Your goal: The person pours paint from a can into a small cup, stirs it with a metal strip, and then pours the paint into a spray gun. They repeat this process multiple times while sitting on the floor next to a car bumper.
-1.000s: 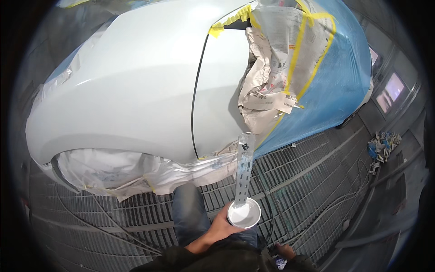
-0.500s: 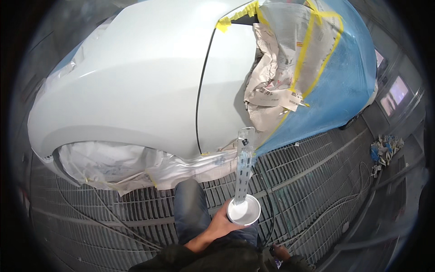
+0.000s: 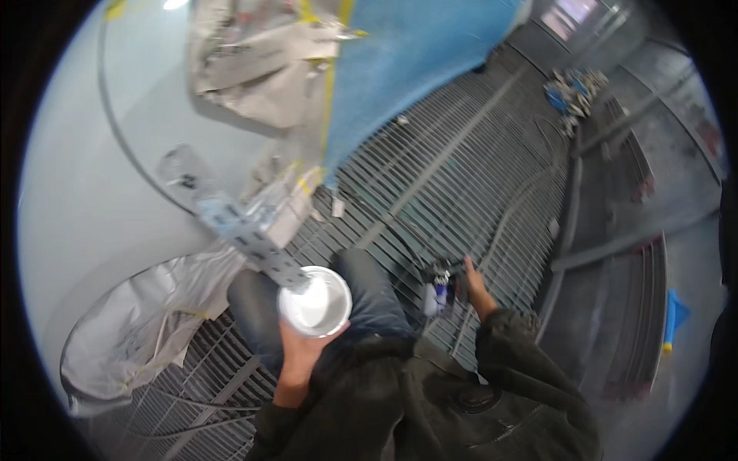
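My left hand is closed around a white paint cup. White paint lies inside the cup. A clear, perforated mixing stick stands in it, leaning to the far left past the rim and blurred by motion. Lower right of centre, my right hand is closed on what looks like a spray gun with a purple and white label. The gun is blurred, and my fingers are partly hidden behind its dark handle. Both hands are in front of my body, apart from each other.
A pale car body stands at the left, masked with paper, yellow tape and blue sheeting. Below is a metal grating floor with a hose across it. Crumpled masking scraps lie at the far right.
The view has swung right and downward, so the car now sits further left. My right hand and the spray gun have come into fuller view. The cup stays in my left hand.
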`<state>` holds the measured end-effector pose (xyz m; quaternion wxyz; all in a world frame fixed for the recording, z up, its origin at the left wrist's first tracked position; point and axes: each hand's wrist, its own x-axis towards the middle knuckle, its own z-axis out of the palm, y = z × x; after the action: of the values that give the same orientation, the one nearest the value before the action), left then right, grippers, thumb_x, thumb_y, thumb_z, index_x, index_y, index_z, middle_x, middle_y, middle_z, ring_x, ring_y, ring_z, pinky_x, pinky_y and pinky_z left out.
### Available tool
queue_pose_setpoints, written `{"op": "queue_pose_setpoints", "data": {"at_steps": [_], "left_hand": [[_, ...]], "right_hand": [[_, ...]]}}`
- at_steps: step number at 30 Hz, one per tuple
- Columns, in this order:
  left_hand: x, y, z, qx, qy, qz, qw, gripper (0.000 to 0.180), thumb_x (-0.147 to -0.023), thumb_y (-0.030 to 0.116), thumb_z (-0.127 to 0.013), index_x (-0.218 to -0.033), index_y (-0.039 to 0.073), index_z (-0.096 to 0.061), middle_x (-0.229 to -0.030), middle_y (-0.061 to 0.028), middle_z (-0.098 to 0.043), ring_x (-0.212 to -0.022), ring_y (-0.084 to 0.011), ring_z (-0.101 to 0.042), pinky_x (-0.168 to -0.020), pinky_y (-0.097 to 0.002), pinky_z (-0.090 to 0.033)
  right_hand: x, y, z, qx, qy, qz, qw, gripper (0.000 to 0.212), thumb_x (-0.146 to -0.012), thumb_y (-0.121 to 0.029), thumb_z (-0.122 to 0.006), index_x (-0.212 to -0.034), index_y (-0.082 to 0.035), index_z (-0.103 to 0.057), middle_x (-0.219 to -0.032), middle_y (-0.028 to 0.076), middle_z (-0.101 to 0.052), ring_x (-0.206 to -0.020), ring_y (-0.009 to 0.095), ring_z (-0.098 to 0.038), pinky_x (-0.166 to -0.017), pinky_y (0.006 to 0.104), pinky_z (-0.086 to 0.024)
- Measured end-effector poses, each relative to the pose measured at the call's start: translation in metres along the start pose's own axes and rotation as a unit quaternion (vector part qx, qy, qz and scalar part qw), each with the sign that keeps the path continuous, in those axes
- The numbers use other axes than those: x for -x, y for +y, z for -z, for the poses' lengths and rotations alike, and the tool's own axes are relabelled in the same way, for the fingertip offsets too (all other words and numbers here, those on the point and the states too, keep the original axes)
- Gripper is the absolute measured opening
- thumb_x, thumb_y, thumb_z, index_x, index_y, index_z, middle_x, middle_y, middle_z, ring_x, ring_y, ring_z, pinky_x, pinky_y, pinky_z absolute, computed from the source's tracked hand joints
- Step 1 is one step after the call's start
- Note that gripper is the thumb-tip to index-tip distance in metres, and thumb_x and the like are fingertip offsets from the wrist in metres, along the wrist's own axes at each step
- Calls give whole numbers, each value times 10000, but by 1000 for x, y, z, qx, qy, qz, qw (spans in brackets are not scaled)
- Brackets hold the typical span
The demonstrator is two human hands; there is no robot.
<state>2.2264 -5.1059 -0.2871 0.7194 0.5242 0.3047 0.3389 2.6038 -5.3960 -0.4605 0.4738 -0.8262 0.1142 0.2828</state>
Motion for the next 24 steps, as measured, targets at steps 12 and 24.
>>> {"op": "queue_pose_setpoints", "data": {"at_steps": [12,24], "left_hand": [[3,5,-1,-66,-21,-5,998,1073,-571,122,-995,-1460,15,-403,-1343,-97,-570,-1241,-222,-570,-1083,-391,-451],[1,6,-10,-35,-32,27,999,1051,-586,100,-981,-1462,29,-405,-1343,-91,-566,-1250,-216,-564,-1091,-381,-447]], "right_hand": [[56,-12,-25,535,-41,124,835,782,-954,-673,-526,-992,82,-729,-1003,338,-689,-906,473,-673,-773,504,-531],[94,-35,20,-1,35,275,961,617,-1027,-512,-482,-748,-5,-697,-571,60,-593,-443,148,-515,-438,303,-357]]}}
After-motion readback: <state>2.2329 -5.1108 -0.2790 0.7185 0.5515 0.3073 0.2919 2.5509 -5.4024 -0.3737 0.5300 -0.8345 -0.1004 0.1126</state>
